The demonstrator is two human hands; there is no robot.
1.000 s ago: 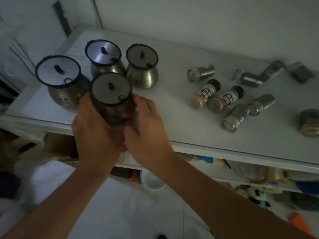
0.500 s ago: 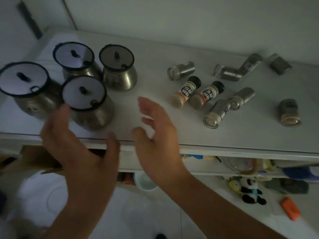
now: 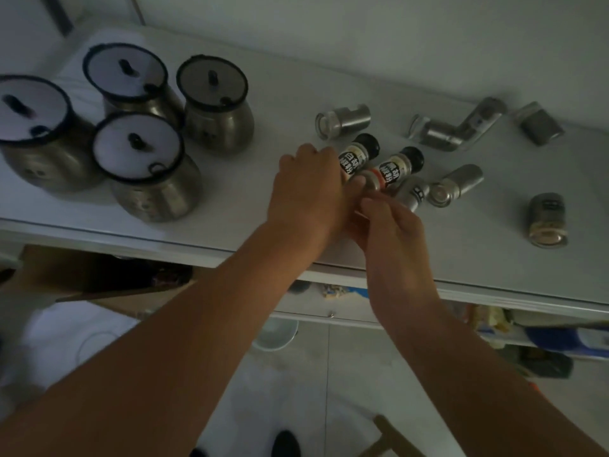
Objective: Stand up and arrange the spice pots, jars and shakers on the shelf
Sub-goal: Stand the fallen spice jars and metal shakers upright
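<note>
On the dim white shelf [image 3: 244, 199], my left hand [image 3: 306, 189] curled round a black-capped spice bottle [image 3: 359, 156]; whether my right hand [image 3: 392, 225] gripped anything I couldn't tell. Lidded steel pots [image 3: 136, 146] stood left of my fingers.

1. Black-capped bottle [image 3: 357, 159], right of the nearest lidded pot [image 3: 155, 179]: bold white Chinese characters on black, too blurred to read.
2. Second black-capped bottle [image 3: 397, 168], farther right of that pot: similar characters, also unreadable.
3. Steel shaker [image 3: 413, 192] and glass jar [image 3: 547, 219], farther right still: dark marks, illegible.

The round spice pots [image 3: 158, 192] have dull brushed-metal bodies and dark-rimmed lids, the small shakers [image 3: 354, 118] look like satin steel, the two bottles [image 3: 395, 166] wear glossy black caps, and the shelf [image 3: 280, 94] is smooth white.
</note>
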